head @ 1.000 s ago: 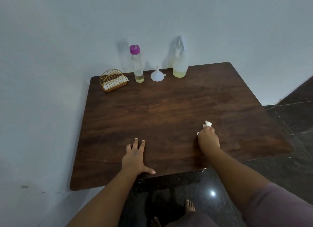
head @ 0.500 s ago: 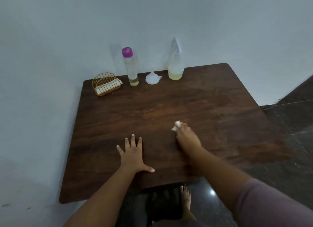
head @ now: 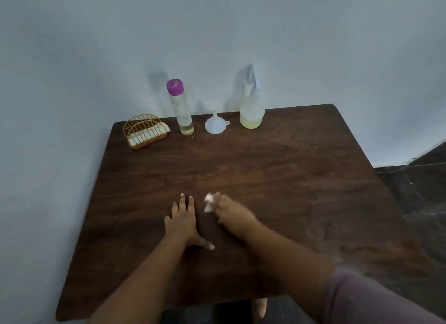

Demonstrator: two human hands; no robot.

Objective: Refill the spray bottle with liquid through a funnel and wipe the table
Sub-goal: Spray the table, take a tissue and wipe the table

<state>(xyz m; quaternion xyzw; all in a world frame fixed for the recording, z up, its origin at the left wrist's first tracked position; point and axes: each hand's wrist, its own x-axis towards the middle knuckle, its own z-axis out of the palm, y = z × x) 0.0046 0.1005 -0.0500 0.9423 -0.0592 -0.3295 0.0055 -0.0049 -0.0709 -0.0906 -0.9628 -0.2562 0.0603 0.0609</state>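
Head view only. Dark brown wooden bench [head: 277, 169] stands against a pale blue-grey wall. Left hand [head: 183, 221] lies flat on the wood near the front edge, fingers straight and spread, thumb out, holding nothing. Right hand [head: 231, 215] sits just beside it, motion-blurred, fingers bunched over a small crumpled white tissue wad [head: 209, 203] pressed to the surface; wiping step in hand, by my reading.

Along the back edge, left to right: gold wire napkin holder [head: 144, 130] with white napkins; tall clear cylinder bottle with magenta cap [head: 181, 108], a little yellowish liquid at the bottom; small white plastic funnel [head: 215, 124] resting mouth-down, spout up; translucent spray bottle with pale trigger head [head: 251, 106], yellow-green liquid low in its base. All four well apart from both hands.

Handling, judged: tissue is soft, light, tears when wet; keep it balled under the fingertips. Spray bottle looks light and nearly empty, likely tippy; take it round the body or neck. Funnel is stiff and light; pick it up by the spout or side tab.

Count: one bench, two bottles, one funnel, one napkin holder, one wad, two hands.
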